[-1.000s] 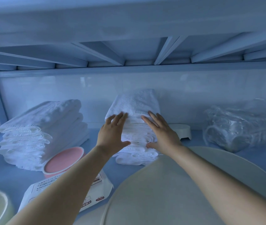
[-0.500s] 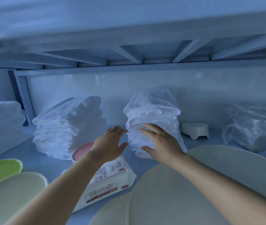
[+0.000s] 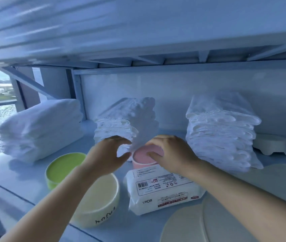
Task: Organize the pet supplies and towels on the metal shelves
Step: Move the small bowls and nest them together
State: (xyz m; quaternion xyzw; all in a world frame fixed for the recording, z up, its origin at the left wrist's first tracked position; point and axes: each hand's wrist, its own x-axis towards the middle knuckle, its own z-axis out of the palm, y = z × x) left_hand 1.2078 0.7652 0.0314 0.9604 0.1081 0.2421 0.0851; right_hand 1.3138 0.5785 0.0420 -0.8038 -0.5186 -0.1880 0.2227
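Once both hands had come off the right towel stack (image 3: 220, 137), which stood upright against the back of the shelf (image 3: 25, 180), they shifted across to the front corner of the middle towel stack (image 3: 121, 124). The right hand (image 3: 173, 154) now closed over the pink bowl (image 3: 139, 155), thumb on its face and fingers (image 3: 163, 137) curled past its far rim. The bowl sat tight against that stack and just behind the pack of wipes (image 3: 163, 193). The left hand (image 3: 107, 154) curled at a towel edge drooping beside the bowl, but blur hid whether it pinched the cloth. By the look of it, one stack was settled and the person had turned to freeing the bowl from the next.
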